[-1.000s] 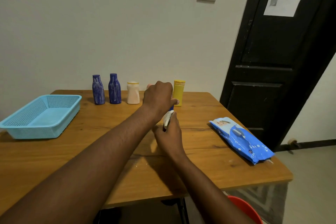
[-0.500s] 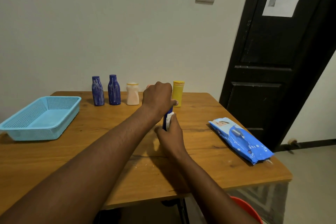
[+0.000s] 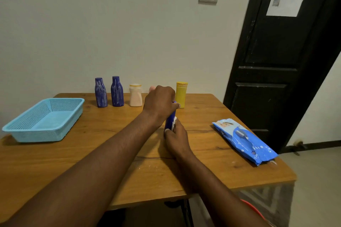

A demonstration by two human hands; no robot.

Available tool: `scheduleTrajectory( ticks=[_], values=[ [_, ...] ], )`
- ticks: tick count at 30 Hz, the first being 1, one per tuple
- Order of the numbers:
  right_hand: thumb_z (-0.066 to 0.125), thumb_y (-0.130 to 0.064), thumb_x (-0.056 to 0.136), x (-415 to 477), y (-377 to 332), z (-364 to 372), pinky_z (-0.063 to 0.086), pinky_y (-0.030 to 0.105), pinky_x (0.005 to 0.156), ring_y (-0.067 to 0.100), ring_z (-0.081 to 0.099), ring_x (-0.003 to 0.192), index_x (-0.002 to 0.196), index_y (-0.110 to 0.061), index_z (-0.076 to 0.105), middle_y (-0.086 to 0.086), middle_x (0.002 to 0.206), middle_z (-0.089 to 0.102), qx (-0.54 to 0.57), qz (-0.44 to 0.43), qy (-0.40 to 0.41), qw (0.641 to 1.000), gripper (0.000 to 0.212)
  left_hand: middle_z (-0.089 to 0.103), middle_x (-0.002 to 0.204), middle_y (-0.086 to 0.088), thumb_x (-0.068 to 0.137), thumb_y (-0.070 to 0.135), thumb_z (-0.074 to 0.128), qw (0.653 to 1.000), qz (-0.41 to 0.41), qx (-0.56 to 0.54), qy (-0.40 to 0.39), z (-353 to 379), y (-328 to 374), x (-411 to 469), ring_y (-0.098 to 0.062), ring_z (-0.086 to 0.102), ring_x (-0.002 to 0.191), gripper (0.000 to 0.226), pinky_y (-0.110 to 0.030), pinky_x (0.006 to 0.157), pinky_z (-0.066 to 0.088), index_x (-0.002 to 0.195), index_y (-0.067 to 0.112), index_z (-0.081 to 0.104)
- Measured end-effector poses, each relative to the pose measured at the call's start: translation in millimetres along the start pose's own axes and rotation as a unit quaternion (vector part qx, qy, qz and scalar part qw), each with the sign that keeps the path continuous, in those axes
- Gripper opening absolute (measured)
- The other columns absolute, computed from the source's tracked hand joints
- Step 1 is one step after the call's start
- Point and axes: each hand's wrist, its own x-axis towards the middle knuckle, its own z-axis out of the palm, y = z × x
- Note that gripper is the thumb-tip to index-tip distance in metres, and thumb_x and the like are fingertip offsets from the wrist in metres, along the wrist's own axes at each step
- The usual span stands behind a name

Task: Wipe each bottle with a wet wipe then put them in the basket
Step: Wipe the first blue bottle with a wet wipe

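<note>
My left hand (image 3: 160,103) grips the dark blue plastic bottle (image 3: 169,120) up top, and my right hand (image 3: 177,139) pinches the white wet wipe (image 3: 174,121) against it. I'd twist the bottle so every side gets wiped.

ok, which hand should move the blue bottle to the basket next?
Left. Left hand grips the dark blue plastic bottle by its top, light blue mesh basket lies leftward; right hand holds the white wipe.

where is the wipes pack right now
Head view: the wipes pack lies flat near the right edge of the table, to the right of the right hand, untouched.
</note>
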Motion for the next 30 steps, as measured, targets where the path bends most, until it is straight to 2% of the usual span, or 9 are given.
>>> scheduleTrajectory(
  ticks=[6, 9, 12, 15, 16, 18, 22, 27, 30],
  values=[
    [0.042, -0.001, 0.099, -24.5, -19.4, 16.9, 0.051, 0.026, 0.076, 0.014, 0.061, 0.097, 0.125, -0.014, 0.053, 0.005, 0.11, 0.065, 0.016, -0.067, -0.024, 0.997, 0.031, 0.073, 0.085, 0.0, 0.079, 0.039, 0.081, 1.0, -0.01, -0.026, 0.006, -25.5, -13.7, -12.3, -0.019, 0.067, 0.078, 0.024, -0.038, 0.073, 0.059, 0.082, 0.017, 0.076],
    [0.041, -0.002, 0.099, -35.5, -28.5, 27.7, 0.048, 0.029, 0.071, 0.015, 0.059, 0.085, 0.115, -0.011, 0.056, 0.007, 0.1, 0.065, 0.013, -0.088, -0.029, 0.996, 0.024, 0.072, 0.084, 0.003, 0.08, 0.037, 0.08, 0.999, -0.02, -0.017, 0.018, -46.2, -25.6, -21.5, -0.015, 0.066, 0.075, 0.021, -0.034, 0.071, 0.057, 0.082, 0.016, 0.076],
    [0.041, 0.0, 0.099, -50.8, -40.8, 38.3, 0.043, 0.02, 0.065, 0.009, 0.054, 0.076, 0.104, -0.01, 0.058, 0.003, 0.089, 0.062, 0.014, -0.107, -0.04, 0.993, 0.021, 0.073, 0.084, 0.002, 0.079, 0.034, 0.079, 0.999, -0.037, -0.016, 0.029, -67.4, -40.7, -33.4, -0.015, 0.066, 0.074, 0.019, -0.033, 0.071, 0.057, 0.081, 0.016, 0.076],
    [0.041, -0.001, 0.1, -66.3, -51.4, 50.4, 0.037, 0.013, 0.059, 0.002, 0.047, 0.065, 0.085, -0.019, 0.054, -0.006, 0.076, 0.054, 0.028, -0.113, -0.047, 0.992, 0.027, 0.073, 0.086, 0.003, 0.078, 0.034, 0.08, 0.997, -0.061, -0.02, 0.036, -88.3, -57.5, -45.8, -0.016, 0.066, 0.079, 0.019, -0.034, 0.073, 0.057, 0.084, 0.016, 0.076],
    [0.041, -0.003, 0.101, -70.9, -53.9, 55.5, 0.036, 0.014, 0.059, 0.003, 0.045, 0.064, 0.08, -0.021, 0.051, -0.007, 0.073, 0.052, 0.032, -0.11, -0.049, 0.992, 0.029, 0.073, 0.087, 0.003, 0.078, 0.033, 0.08, 0.997, -0.064, -0.018, 0.037, -94.8, -63.3, -50.7, -0.016, 0.066, 0.08, 0.019, -0.033, 0.073, 0.056, 0.085, 0.015, 0.076],
    [0.04, -0.012, 0.099, -76.9, -57.2, 66.0, 0.037, 0.025, 0.063, 0.009, 0.043, 0.066, 0.077, -0.015, 0.051, -0.004, 0.071, 0.049, 0.037, -0.101, -0.049, 0.993, 0.024, 0.073, 0.09, 0.002, 0.078, 0.032, 0.081, 0.997, -0.07, -0.011, 0.043, -105.0, -75.8, -59.5, -0.015, 0.065, 0.083, 0.02, -0.033, 0.075, 0.054, 0.087, 0.015, 0.076],
    [0.04, -0.018, 0.088, -84.0, -58.8, 89.6, 0.04, 0.042, 0.065, 0.022, 0.048, 0.07, 0.075, -0.011, 0.054, 0.012, 0.073, 0.053, 0.048, -0.085, -0.065, 0.993, 0.02, 0.074, 0.093, 0.0, 0.078, 0.034, 0.083, 0.994, -0.099, -0.013, 0.046, -122.7, -104.2, -76.2, -0.016, 0.065, 0.08, 0.021, -0.031, 0.072, 0.054, 0.088, 0.019, 0.073],
    [0.043, -0.007, 0.089, -95.0, -63.2, 100.7, 0.042, 0.041, 0.066, 0.022, 0.05, 0.072, 0.073, -0.017, 0.058, 0.006, 0.074, 0.055, 0.064, -0.059, -0.083, 0.993, 0.024, 0.073, 0.089, 0.0, 0.079, 0.037, 0.082, 0.993, -0.107, -0.012, 0.045, -131.4, -124.0, -93.4, -0.013, 0.066, 0.075, 0.02, -0.027, 0.067, 0.054, 0.086, 0.02, 0.072],
    [0.044, -0.004, 0.092, -103.1, -73.0, 109.7, 0.042, 0.036, 0.065, 0.017, 0.05, 0.072, 0.075, -0.019, 0.059, 0.002, 0.075, 0.055, 0.071, -0.036, -0.096, 0.992, 0.027, 0.07, 0.087, 0.002, 0.081, 0.036, 0.081, 0.992, -0.115, -0.009, 0.05, -138.4, -134.8, -103.9, -0.011, 0.063, 0.07, 0.021, -0.02, 0.058, 0.045, 0.089, 0.018, 0.072]
  ],
)
